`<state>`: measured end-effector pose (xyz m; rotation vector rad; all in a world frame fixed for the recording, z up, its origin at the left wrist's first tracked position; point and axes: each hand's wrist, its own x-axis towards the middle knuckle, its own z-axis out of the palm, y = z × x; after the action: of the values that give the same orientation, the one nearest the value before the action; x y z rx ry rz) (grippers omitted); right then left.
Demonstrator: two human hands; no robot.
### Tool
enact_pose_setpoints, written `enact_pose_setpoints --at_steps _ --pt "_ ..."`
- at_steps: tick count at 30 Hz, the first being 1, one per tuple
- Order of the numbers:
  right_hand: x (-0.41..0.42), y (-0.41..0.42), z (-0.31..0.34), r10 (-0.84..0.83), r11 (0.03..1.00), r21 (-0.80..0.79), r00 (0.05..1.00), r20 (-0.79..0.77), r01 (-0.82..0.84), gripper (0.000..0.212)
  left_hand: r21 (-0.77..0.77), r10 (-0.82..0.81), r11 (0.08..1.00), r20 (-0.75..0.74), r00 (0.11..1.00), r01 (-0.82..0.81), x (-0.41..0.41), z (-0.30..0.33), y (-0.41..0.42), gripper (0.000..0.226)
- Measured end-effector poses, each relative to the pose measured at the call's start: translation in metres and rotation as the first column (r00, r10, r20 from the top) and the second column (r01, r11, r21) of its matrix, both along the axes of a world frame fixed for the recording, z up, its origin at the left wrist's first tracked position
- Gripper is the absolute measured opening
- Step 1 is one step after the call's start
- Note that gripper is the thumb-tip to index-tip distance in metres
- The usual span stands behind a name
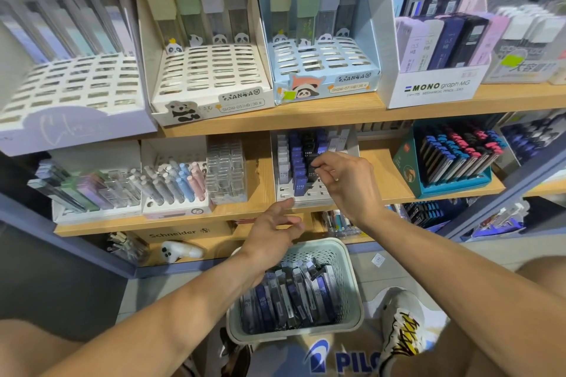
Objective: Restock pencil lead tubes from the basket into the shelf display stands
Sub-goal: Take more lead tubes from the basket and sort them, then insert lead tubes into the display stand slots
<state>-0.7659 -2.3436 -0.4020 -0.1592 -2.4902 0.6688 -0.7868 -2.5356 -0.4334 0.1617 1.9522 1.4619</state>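
A pale green basket (352, 294) stands on the floor below the shelves, holding several blue, black and grey lead tubes (291, 297). On the middle shelf a white display stand (309, 199) holds rows of grey, blue and black tubes. My right hand (346, 180) is over that stand, its fingertips pinched on a black lead tube (312, 167) among the rows. My left hand (275, 226) hovers just below the stand's front edge, above the basket, fingers loosely apart and holding nothing.
The upper shelf (275, 119) carries panda-print stands (211, 82) with mostly vacant slots and a MONO box (435, 89). A teal stand (453, 162) sits right of the white one, clear cases (226, 171) to its left. My shoe (401, 333) is beside the basket.
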Motion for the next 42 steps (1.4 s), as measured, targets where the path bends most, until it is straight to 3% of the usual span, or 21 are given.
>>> enact_pose_setpoints --at_steps 6,10,12,15,17,19,21,24,31,37,42 --pt "0.012 0.001 0.007 -0.018 0.999 0.033 1.000 0.011 0.018 0.024 -0.026 -0.063 0.998 -0.062 0.996 0.061 -0.001 -0.002 -0.007 0.039" --pt "0.045 -0.016 0.007 0.015 0.997 -0.076 0.996 0.091 -0.008 0.012 -0.115 -0.147 0.985 -0.131 0.980 0.132 0.001 -0.011 -0.018 0.031" --pt "0.066 -0.028 -0.007 0.067 0.997 -0.063 0.976 0.209 -0.055 0.012 -0.214 -0.234 0.957 -0.165 0.958 0.197 0.004 -0.021 -0.028 0.032" --pt "0.083 -0.043 -0.040 0.135 0.990 -0.104 0.822 0.553 -0.093 0.019 -0.365 -0.325 0.895 -0.143 0.935 0.255 0.008 -0.041 -0.047 0.036" --pt "0.084 -0.051 -0.070 0.118 0.987 -0.162 0.689 0.715 -0.001 0.025 -0.482 -0.392 0.817 -0.062 0.918 0.316 0.010 -0.056 -0.059 0.043" --pt "0.080 -0.061 -0.102 0.105 0.958 -0.244 0.602 0.792 0.154 0.025 -0.553 -0.392 0.762 0.019 0.920 0.336 0.009 -0.074 -0.069 0.049" --pt "0.077 -0.074 -0.131 0.102 0.923 -0.279 0.531 0.841 0.265 0.014 -0.543 -0.264 0.797 0.084 0.961 0.266 0.008 -0.099 -0.075 0.052" --pt "0.076 -0.093 -0.176 0.119 0.900 -0.286 0.445 0.888 0.329 0.026 -0.595 -0.136 0.797 -0.006 0.991 0.106 0.014 -0.127 -0.075 0.048" --pt "0.072 -0.121 -0.220 -0.016 0.870 -0.203 0.438 0.899 0.449 0.037 -0.633 -0.164 0.770 -0.082 0.983 0.076 0.032 -0.157 -0.066 0.052" --pt "0.073 -0.123 -0.230 -0.035 0.859 -0.203 0.451 0.892 0.469 0.042 -0.672 -0.307 0.725 -0.114 0.945 0.154 0.030 -0.164 -0.055 0.046" --pt "0.072 -0.115 -0.233 0.011 0.822 -0.271 0.461 0.887 0.501 0.026 -0.673 -0.318 0.723 -0.128 0.939 0.153 0.031 -0.169 -0.053 0.048"
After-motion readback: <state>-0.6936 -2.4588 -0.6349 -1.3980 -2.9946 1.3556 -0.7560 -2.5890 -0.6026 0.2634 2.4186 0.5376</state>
